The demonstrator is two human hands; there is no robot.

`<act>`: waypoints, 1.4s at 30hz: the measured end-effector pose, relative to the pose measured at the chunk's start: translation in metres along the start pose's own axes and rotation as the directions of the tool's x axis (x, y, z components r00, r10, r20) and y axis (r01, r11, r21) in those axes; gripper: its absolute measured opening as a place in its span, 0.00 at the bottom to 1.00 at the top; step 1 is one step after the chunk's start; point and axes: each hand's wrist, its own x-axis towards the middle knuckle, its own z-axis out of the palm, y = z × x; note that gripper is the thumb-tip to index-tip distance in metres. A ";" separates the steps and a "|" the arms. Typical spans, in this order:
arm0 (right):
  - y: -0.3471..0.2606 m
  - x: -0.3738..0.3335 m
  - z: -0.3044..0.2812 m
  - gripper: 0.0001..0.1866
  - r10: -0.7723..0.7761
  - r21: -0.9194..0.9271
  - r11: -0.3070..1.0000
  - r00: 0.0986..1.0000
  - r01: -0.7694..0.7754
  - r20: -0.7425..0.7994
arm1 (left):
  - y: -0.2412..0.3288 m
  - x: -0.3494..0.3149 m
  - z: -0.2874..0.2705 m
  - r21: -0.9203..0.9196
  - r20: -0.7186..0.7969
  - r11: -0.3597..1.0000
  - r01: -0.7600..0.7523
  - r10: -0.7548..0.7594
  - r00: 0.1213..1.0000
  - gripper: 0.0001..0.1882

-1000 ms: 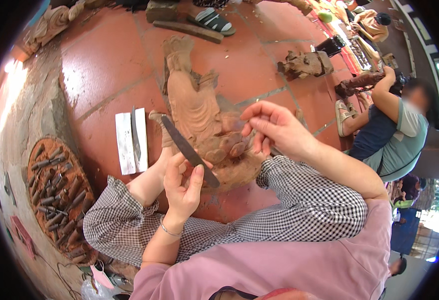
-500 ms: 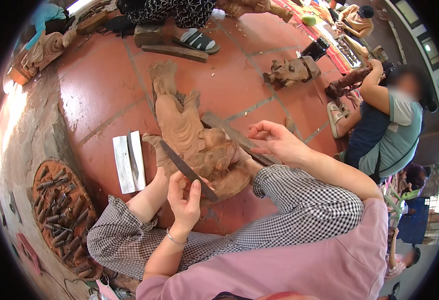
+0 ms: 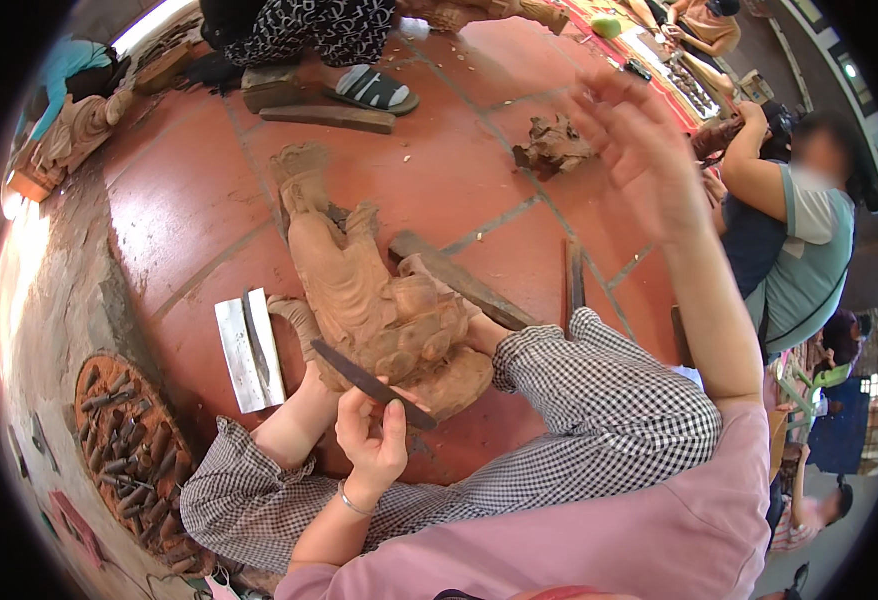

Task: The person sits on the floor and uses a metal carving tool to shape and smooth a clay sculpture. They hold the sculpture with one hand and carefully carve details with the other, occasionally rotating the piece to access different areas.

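My left hand [image 3: 371,445] grips a flat, dark strip-shaped tool [image 3: 364,380], perhaps a file, pinched near its lower end between thumb and fingers. The strip slants across the lower part of a carved wooden figure [image 3: 334,265], which lies tilted on the floor between my feet; I cannot tell whether the two touch. Raised toward the upper right, my right hand [image 3: 644,155] is blurred by motion, its fingers spread and holding nothing. Left of the figure, a white folded sheet [image 3: 234,355] bears another narrow dark strip [image 3: 256,325].
An oval tray [image 3: 181,425] of several short carving tools sits at the left. Wooden bars [image 3: 464,285] lie right of the figure. Beyond is a gnarled wood piece [image 3: 551,145]. A co-worker [image 3: 804,250] sits at right; another person's sandalled foot [image 3: 374,90] is ahead.
My right hand has swung up and away from beside the figure, its fingers spreading. My left hand still holds the strip. The whole view has shifted slightly.
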 end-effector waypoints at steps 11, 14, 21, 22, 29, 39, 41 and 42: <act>0.028 -0.085 0.079 0.26 0.649 -0.654 0.755 0.192 -0.047 0.736 | 0.003 0.000 -0.001 0.066 -0.040 0.991 -0.120 0.123 0.992 0.12; 0.035 -0.094 0.095 0.31 0.495 -0.489 0.868 0.261 -0.092 0.829 | 0.016 0.007 -0.004 0.166 0.016 0.976 -0.140 0.139 0.990 0.11; 0.054 -0.109 0.111 0.33 0.526 -0.519 0.851 0.120 -0.083 0.842 | 0.031 0.007 -0.004 0.284 0.116 0.932 -0.223 0.198 0.973 0.11; 0.052 -0.107 0.111 0.35 0.553 -0.549 0.833 0.076 -0.068 0.830 | 0.030 0.007 -0.003 0.293 0.132 0.928 -0.231 0.200 0.971 0.11; 0.041 -0.093 0.105 0.22 0.456 -0.480 0.877 0.335 -0.014 0.825 | 0.025 0.011 -0.004 0.331 -0.119 0.891 -0.310 0.365 0.923 0.10; 0.059 -0.089 0.081 0.10 0.561 -0.449 0.814 0.694 -0.368 0.450 | 0.021 -0.030 0.082 -0.183 0.063 0.973 0.141 -0.131 0.989 0.37; 0.054 -0.091 0.080 0.09 0.649 -0.485 0.751 0.637 -0.449 0.416 | 0.025 -0.022 0.084 -0.108 0.149 0.987 0.116 -0.100 0.984 0.45; 0.055 -0.092 0.079 0.08 0.643 -0.521 0.750 0.637 -0.408 0.426 | 0.024 -0.024 0.085 -0.117 0.186 0.986 0.118 -0.095 0.978 0.47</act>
